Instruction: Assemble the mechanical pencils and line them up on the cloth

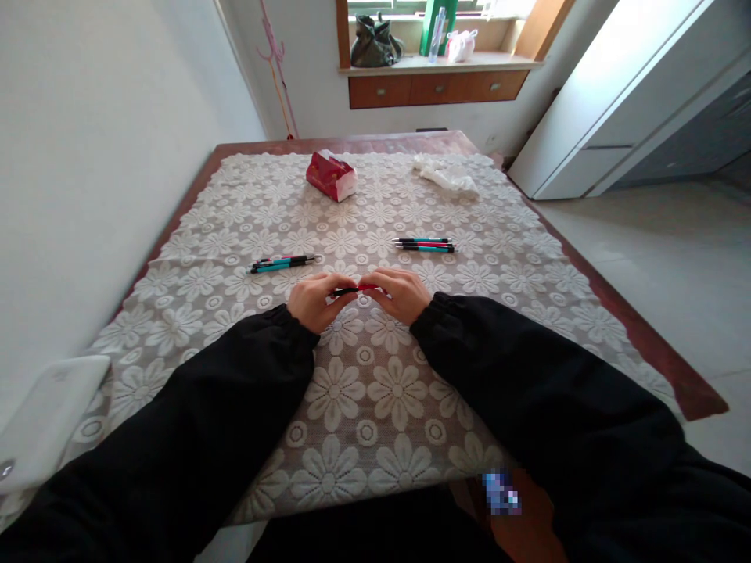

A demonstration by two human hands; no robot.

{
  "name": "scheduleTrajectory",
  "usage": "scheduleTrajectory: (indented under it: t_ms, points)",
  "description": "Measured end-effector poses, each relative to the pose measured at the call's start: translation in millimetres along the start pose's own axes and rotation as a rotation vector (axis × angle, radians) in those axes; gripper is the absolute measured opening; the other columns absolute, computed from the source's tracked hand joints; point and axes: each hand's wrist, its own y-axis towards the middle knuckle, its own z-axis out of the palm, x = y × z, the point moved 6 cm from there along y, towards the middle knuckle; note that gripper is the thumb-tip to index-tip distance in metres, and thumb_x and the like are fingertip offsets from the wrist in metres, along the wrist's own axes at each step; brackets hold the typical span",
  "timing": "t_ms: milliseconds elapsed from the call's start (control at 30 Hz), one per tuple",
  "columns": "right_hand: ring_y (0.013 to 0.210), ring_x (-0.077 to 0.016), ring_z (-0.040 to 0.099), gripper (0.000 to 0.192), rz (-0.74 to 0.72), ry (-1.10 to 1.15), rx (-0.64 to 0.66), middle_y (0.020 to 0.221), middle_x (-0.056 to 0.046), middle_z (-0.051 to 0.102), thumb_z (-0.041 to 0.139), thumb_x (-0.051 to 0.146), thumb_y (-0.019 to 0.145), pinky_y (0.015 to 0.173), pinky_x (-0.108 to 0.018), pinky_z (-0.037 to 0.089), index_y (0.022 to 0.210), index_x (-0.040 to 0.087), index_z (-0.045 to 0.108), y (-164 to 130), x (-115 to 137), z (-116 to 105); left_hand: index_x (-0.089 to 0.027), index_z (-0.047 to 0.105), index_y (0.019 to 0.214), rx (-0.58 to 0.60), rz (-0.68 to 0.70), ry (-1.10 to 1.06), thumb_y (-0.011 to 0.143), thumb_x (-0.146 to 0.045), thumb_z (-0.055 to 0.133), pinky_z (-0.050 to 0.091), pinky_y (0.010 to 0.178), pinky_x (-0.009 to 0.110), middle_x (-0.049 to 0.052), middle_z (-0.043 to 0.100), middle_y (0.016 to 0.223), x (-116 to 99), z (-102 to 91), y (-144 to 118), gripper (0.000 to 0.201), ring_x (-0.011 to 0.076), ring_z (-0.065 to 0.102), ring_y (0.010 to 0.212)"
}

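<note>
Red pen (353, 290) pinched between left hand (314, 301) and right hand (397, 294); two pen groups (282, 263) (424, 245) lie untouched on the table (364, 407).

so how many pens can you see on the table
6, perhaps more: one red pen held between left hand and right hand, two left, three right; overlaps may hide others.

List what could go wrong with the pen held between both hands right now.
1. The left hand and right hand pinch the red and black pen by its ends; if it comes apart, a small part might drop into the lace tablecloth and be hard to spot.
2. A slip might send it rolling toward the pens on the left, mixing them up.
</note>
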Motion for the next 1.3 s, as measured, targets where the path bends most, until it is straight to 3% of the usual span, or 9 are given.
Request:
scheduleTrajectory:
  t_ms: [433, 700, 867, 1000, 1200, 1300]
  points:
    - [0.086, -0.0160, 0.068, 0.018, -0.008, 0.056, 0.058, 0.097, -0.005, 0.076, 0.056, 0.035, 0.101, 0.080, -0.028, 0.048, 0.105, 0.021, 0.067, 1.1, -0.4, 5.3, -0.024, 0.076, 0.100, 0.004, 0.023, -0.011, 0.091, -0.045, 0.069, 0.058, 0.074, 0.028, 0.003, 0.079, 0.091, -2.9, -1.2, 0.4, 0.024, 0.0162, 0.073, 0.077]
    - [0.080, -0.0153, 0.065, 0.011, 0.035, 0.107, 0.028, 0.092, -0.005, 0.074, 0.058, 0.028, 0.097, 0.076, -0.027, 0.048, 0.102, 0.020, 0.064, -0.5, -3.4, 6.2, -0.024, 0.075, 0.100, 0.006, 0.012, -0.037, 0.093, -0.047, 0.067, 0.058, 0.073, 0.028, 0.003, 0.079, 0.093, -4.2, -2.4, 1.0, 0.026, 0.0157, 0.072, 0.075]
    - [0.082, -0.0157, 0.067, 0.022, 0.056, 0.055, 0.047, 0.094, -0.005, 0.076, 0.050, 0.035, 0.103, 0.076, -0.027, 0.046, 0.103, 0.021, 0.067, 0.0, -2.5, 5.4, -0.025, 0.076, 0.101, 0.004, 0.018, -0.018, 0.093, -0.046, 0.067, 0.058, 0.076, 0.029, 0.003, 0.079, 0.094, -4.7, -2.1, 0.1, 0.024, 0.0163, 0.072, 0.078]
    - [0.083, -0.0169, 0.067, 0.021, 0.074, 0.055, 0.074, 0.098, -0.006, 0.075, 0.058, 0.034, 0.098, 0.075, -0.027, 0.046, 0.113, 0.020, 0.063, -0.7, -4.6, 8.2, -0.023, 0.076, 0.101, -0.008, 0.015, -0.013, 0.094, -0.046, 0.066, 0.057, 0.073, 0.028, 0.003, 0.079, 0.093, -3.2, -2.6, -0.3, 0.025, 0.0153, 0.071, 0.074]
    - [0.081, -0.0150, 0.064, 0.029, 0.053, 0.020, 0.116, 0.091, -0.005, 0.073, 0.044, 0.036, 0.106, 0.074, -0.027, 0.042, 0.103, 0.021, 0.068, 0.3, -2.3, 8.3, -0.024, 0.077, 0.099, -0.005, 0.018, 0.005, 0.093, -0.050, 0.067, 0.056, 0.072, 0.029, 0.003, 0.079, 0.092, -6.1, -3.7, 1.1, 0.028, 0.0156, 0.070, 0.073]
    - [0.081, -0.0144, 0.062, 0.029, 0.066, 0.026, 0.113, 0.098, -0.005, 0.071, 0.044, 0.039, 0.105, 0.073, -0.027, 0.041, 0.108, 0.021, 0.067, 1.2, -0.7, 7.1, -0.023, 0.077, 0.099, -0.016, 0.022, 0.001, 0.093, -0.049, 0.067, 0.055, 0.068, 0.028, 0.003, 0.079, 0.090, -6.7, -4.5, 1.3, 0.029, 0.0147, 0.068, 0.069]
